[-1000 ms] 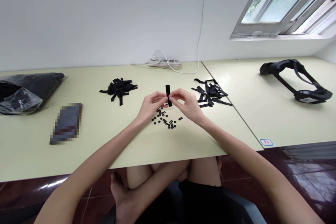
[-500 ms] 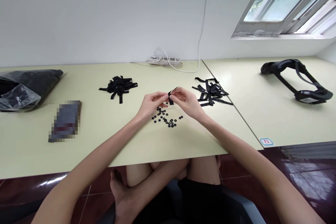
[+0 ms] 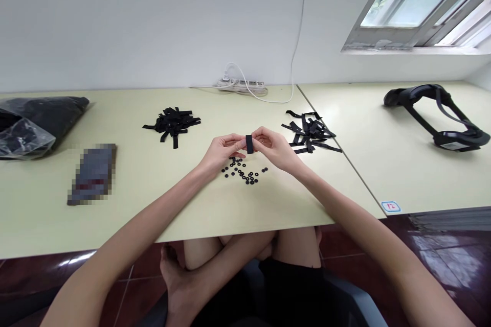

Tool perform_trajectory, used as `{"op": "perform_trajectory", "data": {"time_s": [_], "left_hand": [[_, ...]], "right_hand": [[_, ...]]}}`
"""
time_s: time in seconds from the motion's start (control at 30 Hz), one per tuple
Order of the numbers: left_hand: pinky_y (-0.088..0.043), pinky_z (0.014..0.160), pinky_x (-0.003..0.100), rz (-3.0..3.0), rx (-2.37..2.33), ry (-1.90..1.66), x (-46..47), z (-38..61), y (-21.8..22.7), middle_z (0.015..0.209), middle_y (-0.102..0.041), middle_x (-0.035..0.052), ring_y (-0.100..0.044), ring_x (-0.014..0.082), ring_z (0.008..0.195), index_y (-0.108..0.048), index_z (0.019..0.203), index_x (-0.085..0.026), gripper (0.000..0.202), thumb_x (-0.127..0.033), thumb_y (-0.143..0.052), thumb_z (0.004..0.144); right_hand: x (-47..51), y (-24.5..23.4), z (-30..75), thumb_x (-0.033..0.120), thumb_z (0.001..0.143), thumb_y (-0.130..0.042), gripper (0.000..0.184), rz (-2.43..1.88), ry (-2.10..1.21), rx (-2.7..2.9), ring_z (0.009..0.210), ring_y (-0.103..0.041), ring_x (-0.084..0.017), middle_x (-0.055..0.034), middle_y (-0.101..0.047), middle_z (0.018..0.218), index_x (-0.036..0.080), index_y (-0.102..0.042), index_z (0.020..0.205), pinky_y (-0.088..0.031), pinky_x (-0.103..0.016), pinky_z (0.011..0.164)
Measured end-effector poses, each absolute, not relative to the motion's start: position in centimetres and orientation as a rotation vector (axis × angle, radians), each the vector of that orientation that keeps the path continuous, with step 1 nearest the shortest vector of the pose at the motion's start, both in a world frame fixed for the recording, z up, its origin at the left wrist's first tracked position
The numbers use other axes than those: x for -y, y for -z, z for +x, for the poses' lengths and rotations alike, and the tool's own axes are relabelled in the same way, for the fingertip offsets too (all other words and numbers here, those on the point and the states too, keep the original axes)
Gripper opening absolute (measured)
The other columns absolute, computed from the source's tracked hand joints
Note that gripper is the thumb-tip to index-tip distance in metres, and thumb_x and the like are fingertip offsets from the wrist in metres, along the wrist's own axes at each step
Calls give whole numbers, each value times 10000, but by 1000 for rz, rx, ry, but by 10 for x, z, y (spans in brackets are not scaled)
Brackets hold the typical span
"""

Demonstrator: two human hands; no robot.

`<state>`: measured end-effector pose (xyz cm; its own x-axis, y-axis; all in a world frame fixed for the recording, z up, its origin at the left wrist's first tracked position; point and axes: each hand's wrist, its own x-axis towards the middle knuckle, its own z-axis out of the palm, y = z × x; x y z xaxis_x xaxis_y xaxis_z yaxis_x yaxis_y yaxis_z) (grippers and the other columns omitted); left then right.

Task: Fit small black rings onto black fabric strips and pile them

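Observation:
Between my two hands a short black fabric strip is held up over the table, its flat face toward me. My left hand pinches it from the left side, and my right hand pinches it from the right. Just below my fingers lie several small round black pieces, some with a pale centre hole, scattered on the tabletop. To the right of my right hand spreads a loose heap of black strips. Another heap of black strips lies to the left, farther back.
A black plastic bag lies at the far left, with a blurred dark flat object nearer me. A power strip with a white cable sits against the wall. On the right-hand table rests a black headset.
The strip has turned between my fingers: it looked bent before, and now its flat face shows straight and upright. Both hands stay in nearly the same place; the view has shifted slightly.

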<state>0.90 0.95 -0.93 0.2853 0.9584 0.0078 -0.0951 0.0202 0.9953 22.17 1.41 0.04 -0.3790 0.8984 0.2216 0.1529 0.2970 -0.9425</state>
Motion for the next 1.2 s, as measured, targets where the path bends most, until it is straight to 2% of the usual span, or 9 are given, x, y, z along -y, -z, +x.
{"op": "perform_trajectory", "data": {"time_s": [0.27, 0.43, 0.57, 0.7, 0.77, 0.9, 1.1, 1.2], "left_hand": [[-665, 938, 389, 1221, -941, -1044, -8, 11, 14, 1109, -856, 111, -803, 247, 996, -881, 995, -210, 603, -726, -1007, 709], [-648, 1022, 438, 1209, -933, -1068, -7, 13, 14, 1066, -862, 112, -818, 271, 1013, -873, 986, -203, 575, -703, -1005, 735], [-657, 968, 412, 1210, -875, -1021, -9, 11, 11, 1041, -851, 108, -810, 259, 995, -876, 1001, -203, 528, -681, -971, 797], [-673, 846, 348, 1240, -884, -1027, -13, 10, 11, 1079, -821, 96, -753, 231, 993, -876, 965, -214, 514, -690, -959, 789], [-669, 814, 326, 1272, -893, -1017, -13, 9, 10, 1069, -801, 84, -719, 217, 988, -876, 962, -215, 494, -675, -953, 800], [-674, 807, 317, 1312, -885, -968, -10, 10, 7, 1066, -781, 83, -684, 206, 980, -880, 997, -210, 449, -628, -931, 841], [-700, 799, 335, 1311, -871, -980, -8, 9, 4, 1090, -777, 104, -698, 224, 1002, -876, 1022, -213, 446, -622, -920, 851], [-703, 808, 349, 1299, -873, -992, -9, 8, 4, 1089, -779, 91, -713, 225, 1005, -854, 1006, -212, 427, -588, -948, 828]], "right_hand": [[-14, 4, 219, 724, 993, -746, 482, -942, -1144, 1775, 763, -681, -191, -2, -733, 829, 262, -609, 991, -560, -381, 759], [-17, 5, 221, 770, 997, -720, 520, -910, -1191, 1775, 773, -701, -197, 0, -722, 807, 266, -594, 1008, -594, -396, 803], [-18, 2, 224, 760, 1004, -716, 503, -847, -1243, 1769, 809, -709, -201, -12, -730, 859, 270, -607, 1031, -610, -401, 829], [-16, -2, 223, 625, 1023, -757, 374, -860, -1052, 1774, 890, -725, -211, -16, -740, 970, 296, -654, 1166, -607, -400, 860], [-15, -3, 223, 586, 1030, -750, 319, -876, -996, 1763, 902, -720, -217, -19, -736, 948, 289, -686, 1124, -601, -405, 866], [-16, -4, 221, 638, 978, -786, 393, -903, -1157, 1634, 794, -673, -205, -11, -708, 813, 262, -676, 955, -586, -409, 811], [-17, -4, 219, 716, 921, -825, 479, -915, -1256, 1553, 790, -675, -201, 2, -699, 787, 267, -662, 960, -591, -410, 840], [-17, -5, 220, 729, 992, -731, 463, -889, -1276, 1534, 805, -676, -199, -14, -712, 846, 268, -688, 987, -601, -407, 850]]}}
